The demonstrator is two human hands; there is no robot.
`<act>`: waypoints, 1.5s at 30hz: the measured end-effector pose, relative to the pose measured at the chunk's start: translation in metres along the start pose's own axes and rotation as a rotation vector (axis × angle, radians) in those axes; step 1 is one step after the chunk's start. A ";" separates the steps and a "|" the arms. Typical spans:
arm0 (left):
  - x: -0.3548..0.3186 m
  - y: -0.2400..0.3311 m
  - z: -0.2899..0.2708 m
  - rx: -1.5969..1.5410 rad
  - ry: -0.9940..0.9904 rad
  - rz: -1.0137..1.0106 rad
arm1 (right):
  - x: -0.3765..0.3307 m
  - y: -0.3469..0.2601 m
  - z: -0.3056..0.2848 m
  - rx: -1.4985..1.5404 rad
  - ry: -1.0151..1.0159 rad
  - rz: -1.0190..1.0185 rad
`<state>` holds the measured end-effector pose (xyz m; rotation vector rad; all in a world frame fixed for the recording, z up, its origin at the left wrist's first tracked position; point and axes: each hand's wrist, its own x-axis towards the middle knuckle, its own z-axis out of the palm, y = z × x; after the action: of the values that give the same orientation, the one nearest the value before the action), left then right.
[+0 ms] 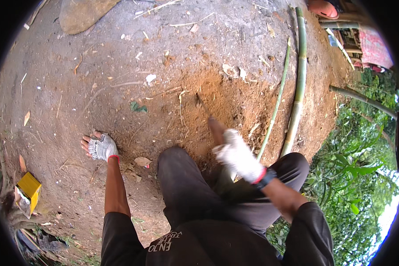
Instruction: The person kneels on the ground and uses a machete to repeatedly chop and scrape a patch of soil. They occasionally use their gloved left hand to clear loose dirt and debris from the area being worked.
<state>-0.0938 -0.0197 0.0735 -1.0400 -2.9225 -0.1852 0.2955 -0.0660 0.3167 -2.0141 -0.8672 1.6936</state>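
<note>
A: Where's the tool?

B: The brown-handled tool (213, 122) is in the right grip (238, 155), ahead of the knees. Its thin, dark blade (202, 103) slants forward to the loosened soil (221, 84); blur hides whether the tip is touching.

A: How firm is the hold?

B: The gloved fingers look wrapped around the handle; I can't judge how tightly.

A: And the left grip (102, 146)?

B: Palm down on the ground, fingers spread, nothing visible in it. It's well apart from the blade, which I'd call good practice: brace there, out of the blade's line.

A: Any advice for the strokes?

B: Short and controlled, I'd say, angled away from the left knee (172, 158) and right knee (295, 165). Loosen a little at a time, so a buried stone or root doesn't turn the blade.

A: What's around it?

B: A thin green stalk (278, 98) and a thicker bamboo pole (301, 66) lie to the right. Mind the stalk; its near end passes close by the working hand. Farther left there's a yellow box (29, 186).
</note>
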 end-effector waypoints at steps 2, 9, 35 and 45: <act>0.013 0.002 0.008 -0.025 0.015 0.025 | 0.001 -0.016 -0.026 -0.059 -0.078 0.083; 0.026 0.021 0.041 -0.062 -0.033 -0.004 | 0.039 0.019 0.157 -0.184 0.466 -0.239; -0.049 0.047 -0.005 -0.024 0.046 -0.031 | -0.149 -0.080 -0.184 -0.200 0.386 -0.032; -0.043 0.083 0.060 -0.032 0.073 -0.023 | 0.064 0.054 -0.146 0.090 0.111 -0.459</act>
<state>-0.0076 0.0246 0.0192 -0.9828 -2.8757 -0.2665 0.4548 -0.0481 0.2651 -1.6690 -1.0919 1.3271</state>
